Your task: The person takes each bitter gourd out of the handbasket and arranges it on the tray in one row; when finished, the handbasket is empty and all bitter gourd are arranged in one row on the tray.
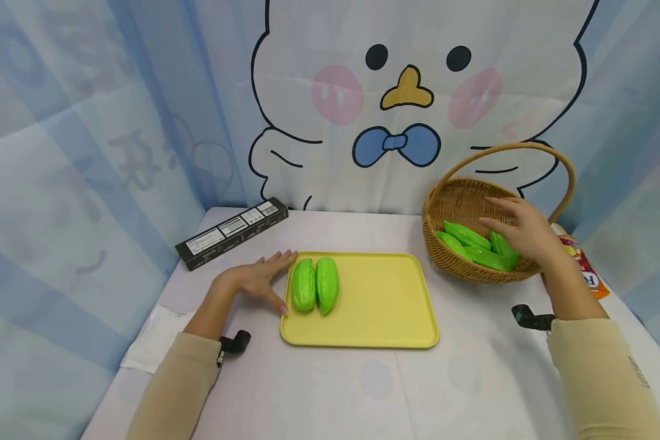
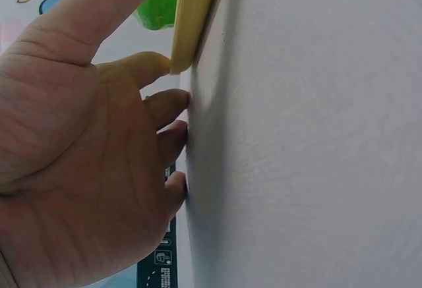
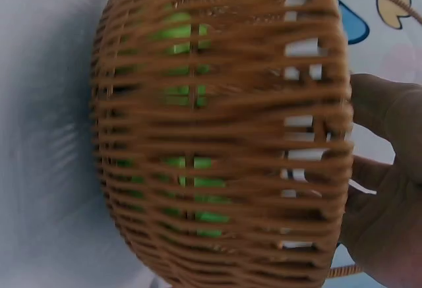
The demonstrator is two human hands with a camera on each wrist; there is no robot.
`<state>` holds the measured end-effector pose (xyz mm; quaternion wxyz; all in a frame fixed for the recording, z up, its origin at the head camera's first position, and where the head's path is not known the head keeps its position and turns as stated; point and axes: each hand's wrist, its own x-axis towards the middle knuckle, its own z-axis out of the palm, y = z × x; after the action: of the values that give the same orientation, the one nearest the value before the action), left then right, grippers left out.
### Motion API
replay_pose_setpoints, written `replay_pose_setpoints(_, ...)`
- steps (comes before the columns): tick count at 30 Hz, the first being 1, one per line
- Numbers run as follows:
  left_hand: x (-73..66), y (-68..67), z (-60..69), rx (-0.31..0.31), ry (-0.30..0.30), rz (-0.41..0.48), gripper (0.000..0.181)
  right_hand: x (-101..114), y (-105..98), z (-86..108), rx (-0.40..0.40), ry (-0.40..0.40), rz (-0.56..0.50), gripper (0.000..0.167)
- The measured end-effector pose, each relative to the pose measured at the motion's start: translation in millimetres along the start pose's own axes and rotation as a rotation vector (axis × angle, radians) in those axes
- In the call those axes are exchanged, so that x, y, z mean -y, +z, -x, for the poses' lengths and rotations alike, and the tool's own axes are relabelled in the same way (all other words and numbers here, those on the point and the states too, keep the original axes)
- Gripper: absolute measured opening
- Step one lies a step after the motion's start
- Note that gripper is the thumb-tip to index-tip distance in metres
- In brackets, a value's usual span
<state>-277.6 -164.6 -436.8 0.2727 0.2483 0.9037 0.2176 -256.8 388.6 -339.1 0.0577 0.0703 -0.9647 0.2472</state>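
Observation:
Two plump, elongated bright green fruits (image 1: 304, 285), banana-like in shape, lie side by side on the left part of a yellow tray (image 1: 385, 299). My left hand (image 1: 258, 281) rests at the tray's left edge, fingers spread, thumb and fingertips against or close to the rim. In the left wrist view, the left hand (image 2: 86, 136) has its index fingertip at the tray's corner. Over a wicker basket (image 1: 473, 272) at the right, my right hand (image 1: 525, 229) holds nothing visible, its fingers extended. Several similar green fruits (image 1: 464, 235) lie inside the basket.
A long black box (image 1: 233, 232) lies at the table's back left. White tissue-like sheet (image 1: 156, 339) is at the left edge. A red and orange packet (image 1: 585, 263) sits partly behind the right arm. The basket's tall handle (image 1: 506, 148) arches above it. Printed curtains surround the table.

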Motion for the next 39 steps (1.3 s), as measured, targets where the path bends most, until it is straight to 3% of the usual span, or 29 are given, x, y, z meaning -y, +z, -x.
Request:
replay_pose_setpoints(9,-0.3,0.6,-0.8,-0.005,0.001,-0.003,0.141,-24.3,-10.9,-10.7,0.160,0.024,0.061,0.065)
replay_pose_setpoints(17,0.2,0.9,-0.8,-0.004,-0.001,-0.003,0.140,-36.3,-11.4,-23.5,0.267,0.053,0.196,0.063)
replay_pose_setpoints(27,-2.1,0.1,-0.8,0.004,-0.003,-0.003,0.140,-42.9,-9.8,-28.9,0.327,0.114,0.257,0.063)
replay_pose_setpoints(39,-3.1,-1.1,-0.1,-0.002,0.029,-0.007,0.140,-47.4,-0.6,-29.5,0.360,0.168,0.228,0.057)
